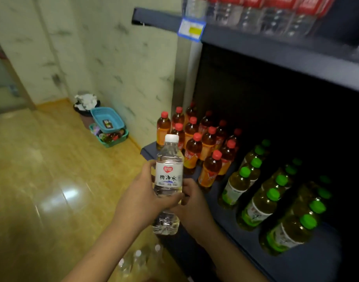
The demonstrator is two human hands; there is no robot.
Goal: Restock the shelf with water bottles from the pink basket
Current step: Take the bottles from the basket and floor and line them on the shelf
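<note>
A clear water bottle (169,176) with a white cap and white label stands upright in front of the dark shelf unit (286,58). My left hand (142,198) grips its lower half from the left. My right hand (192,202) holds it from the right, fingers curled round the body. Below, at the bottom edge, several more white-capped water bottles (138,259) show blurred; the pink basket itself is not visible. The top shelf carries red-labelled water bottles (256,15).
The lower shelf (308,261) holds several red-capped amber drinks (197,147) and green-capped yellow drinks (262,202). On the shiny yellow floor by the marbled wall sit a blue basket (107,119) stacked on a green basket (113,142), beside a full bin (86,103).
</note>
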